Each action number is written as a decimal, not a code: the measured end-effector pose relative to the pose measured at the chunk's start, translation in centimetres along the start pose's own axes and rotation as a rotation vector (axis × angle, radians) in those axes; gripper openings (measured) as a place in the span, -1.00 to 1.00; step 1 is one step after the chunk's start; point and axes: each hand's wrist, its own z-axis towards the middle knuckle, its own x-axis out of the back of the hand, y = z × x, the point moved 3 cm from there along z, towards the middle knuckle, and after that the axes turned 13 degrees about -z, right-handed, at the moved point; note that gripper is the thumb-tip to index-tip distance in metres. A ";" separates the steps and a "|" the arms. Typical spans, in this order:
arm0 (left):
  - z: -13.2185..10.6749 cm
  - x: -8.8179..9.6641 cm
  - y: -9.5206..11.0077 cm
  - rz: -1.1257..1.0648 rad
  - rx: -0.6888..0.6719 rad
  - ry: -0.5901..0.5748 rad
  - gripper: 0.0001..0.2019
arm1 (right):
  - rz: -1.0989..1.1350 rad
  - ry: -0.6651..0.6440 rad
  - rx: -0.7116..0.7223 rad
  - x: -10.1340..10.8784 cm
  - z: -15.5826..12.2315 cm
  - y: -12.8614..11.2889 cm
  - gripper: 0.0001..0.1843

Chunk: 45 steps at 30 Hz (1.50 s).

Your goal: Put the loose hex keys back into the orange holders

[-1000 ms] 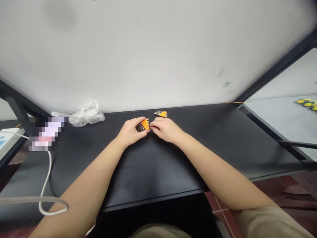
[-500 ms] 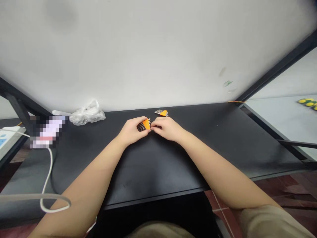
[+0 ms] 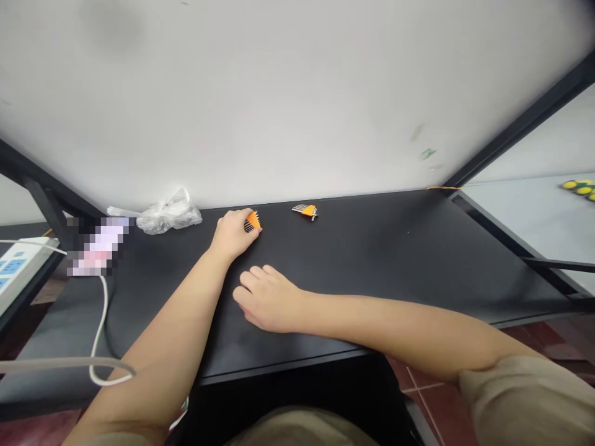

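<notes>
A hex key set in an orange holder is pinched between the thumb and fingers of my left hand, low over the back of the black table. Its dark keys point left, partly hidden by my fingers. My right hand is curled closed, knuckles up, over the front part of the table, apart from both sets. Its palm and fingertips are hidden, so whatever it may hold does not show. A second hex key set in an orange holder lies near the wall, right of my left hand.
Along the back left of the black table lies a crumpled clear plastic bag. Beside it is a blurred-out phone-like device with a white cable. A power strip sits at the far left.
My left hand has moved left and slightly back with the hex key set. My right hand has left that set, coming toward me and leftward, and is now curled. The second set shows more fully.
</notes>
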 end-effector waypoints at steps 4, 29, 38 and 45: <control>0.1 -0.2 0.3 0.012 0.008 -0.007 -0.56 | 0.040 0.056 0.067 0.6 0.2 -3.5 -0.76; -0.4 0.4 0.8 0.171 0.079 0.045 -0.37 | 0.209 -0.067 -0.768 -3.9 -3.5 21.8 -0.63; -2.3 0.1 6.7 -0.014 -0.208 -0.102 -0.46 | 0.436 0.106 -0.326 -3.1 -1.7 16.5 -0.75; -2.0 -0.7 5.8 0.012 0.015 -0.239 -0.71 | 0.400 0.067 -0.263 -2.5 -1.6 16.1 -0.90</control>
